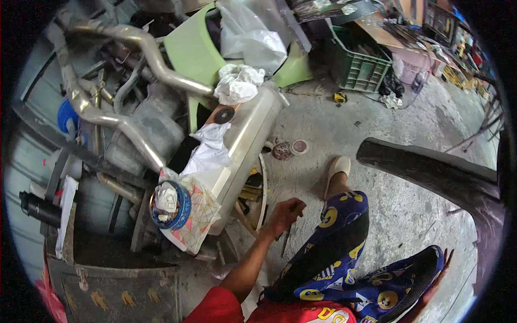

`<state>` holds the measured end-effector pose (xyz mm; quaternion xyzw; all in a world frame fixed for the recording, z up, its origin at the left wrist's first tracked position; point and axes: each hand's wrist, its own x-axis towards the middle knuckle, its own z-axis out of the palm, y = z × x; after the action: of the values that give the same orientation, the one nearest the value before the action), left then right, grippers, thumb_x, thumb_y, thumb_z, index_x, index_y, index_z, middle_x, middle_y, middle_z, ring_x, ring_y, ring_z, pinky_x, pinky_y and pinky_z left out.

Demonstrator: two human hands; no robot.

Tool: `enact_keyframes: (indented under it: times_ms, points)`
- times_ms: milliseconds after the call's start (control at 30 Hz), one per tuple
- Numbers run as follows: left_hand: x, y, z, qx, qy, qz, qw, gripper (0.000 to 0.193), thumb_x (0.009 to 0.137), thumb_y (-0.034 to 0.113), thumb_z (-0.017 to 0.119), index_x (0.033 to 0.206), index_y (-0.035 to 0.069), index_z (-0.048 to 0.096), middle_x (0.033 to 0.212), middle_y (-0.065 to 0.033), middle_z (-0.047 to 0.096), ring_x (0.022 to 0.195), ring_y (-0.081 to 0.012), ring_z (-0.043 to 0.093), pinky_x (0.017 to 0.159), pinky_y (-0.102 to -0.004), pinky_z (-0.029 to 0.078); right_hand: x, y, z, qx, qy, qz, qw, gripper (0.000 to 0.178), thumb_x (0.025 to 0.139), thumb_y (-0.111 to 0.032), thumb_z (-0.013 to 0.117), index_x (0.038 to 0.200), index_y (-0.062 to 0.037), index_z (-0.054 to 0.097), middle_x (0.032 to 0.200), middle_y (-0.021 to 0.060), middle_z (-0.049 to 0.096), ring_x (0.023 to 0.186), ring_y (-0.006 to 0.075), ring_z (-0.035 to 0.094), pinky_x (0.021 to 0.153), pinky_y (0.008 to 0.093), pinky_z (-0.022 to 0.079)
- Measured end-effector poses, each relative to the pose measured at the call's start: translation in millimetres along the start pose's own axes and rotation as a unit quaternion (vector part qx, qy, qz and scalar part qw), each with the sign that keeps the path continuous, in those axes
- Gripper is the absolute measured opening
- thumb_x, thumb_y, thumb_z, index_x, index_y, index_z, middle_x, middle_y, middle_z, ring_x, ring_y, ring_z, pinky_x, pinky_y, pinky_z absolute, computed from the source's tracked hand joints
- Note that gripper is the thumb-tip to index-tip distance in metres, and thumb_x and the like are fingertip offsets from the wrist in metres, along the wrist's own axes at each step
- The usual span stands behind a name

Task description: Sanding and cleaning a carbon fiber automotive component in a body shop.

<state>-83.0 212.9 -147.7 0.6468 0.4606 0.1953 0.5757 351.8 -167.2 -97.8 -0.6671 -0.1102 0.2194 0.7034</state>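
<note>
My left hand [287, 215] hangs over the floor beside my knee, fingers curled in; I cannot make out whether anything is in them. A thin dark rod [285, 239] shows below it. My right hand [437, 280] is at the lower right, against the outer side of my patterned trouser leg, its visible fingertips stretched out and partly hidden by the cloth. Left of my left hand, a long pale metal box [253, 134] carries a blue round tin [183, 207] with crumpled paper inside, a white cloth [207, 153] and a black disc [224, 114].
Bent metal pipes [126, 132] fill the left, beside a light green panel [188, 40]. A dark curved beam [425, 167] juts in from the right. A green crate [358, 62] and a yellow-black tape measure [340, 97] are farther off. Two small round pieces [283, 150] lie on the floor.
</note>
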Motion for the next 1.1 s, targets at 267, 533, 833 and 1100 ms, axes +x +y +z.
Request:
enact_keyframes:
  times_ms: [267,533,833,1100]
  points:
    - [-86,-6,1,0.081,0.068,-0.049,0.993,0.027,0.099,0.028,0.059,0.104,0.002,0.065,0.076,-0.0081,0.064,0.070,-0.0156,0.061,0.065,-0.0335,0.049,33,72,14,-0.040,-0.134,0.147,0.979,0.074,0.100,-0.059,0.037,0.152,-0.0073,0.029,0.150,0.0174,0.040,0.133,0.0285,0.045,0.113,0.0464,0.035]
    - [-234,-3,-1,0.140,0.250,-0.066,0.956,0.020,0.097,0.018,0.060,0.102,-0.001,0.066,0.081,-0.0125,0.069,0.069,-0.0185,0.065,0.066,-0.0347,0.051,39,188,64,0.021,-0.296,0.311,0.903,0.073,0.100,-0.059,0.038,0.151,-0.0063,0.032,0.147,0.0176,0.044,0.130,0.0278,0.048,0.111,0.0454,0.037]
    - [-266,66,-116,0.257,0.485,0.011,0.836,0.016,0.094,0.016,0.063,0.104,0.003,0.064,0.090,-0.0109,0.071,0.080,-0.0145,0.066,0.071,-0.0330,0.053,21,199,67,0.046,-0.333,0.344,0.877,0.073,0.100,-0.059,0.040,0.149,-0.0051,0.036,0.144,0.0178,0.048,0.127,0.0271,0.052,0.109,0.0442,0.040]
    - [-178,49,-301,0.354,0.357,-0.065,0.862,0.053,0.088,0.022,0.070,0.135,0.003,0.056,0.129,-0.0159,0.063,0.113,-0.0287,0.061,0.101,-0.0389,0.046,-1,105,41,0.165,-0.268,0.176,0.933,0.072,0.100,-0.058,0.041,0.148,-0.0041,0.039,0.141,0.0180,0.052,0.124,0.0265,0.055,0.107,0.0431,0.042]
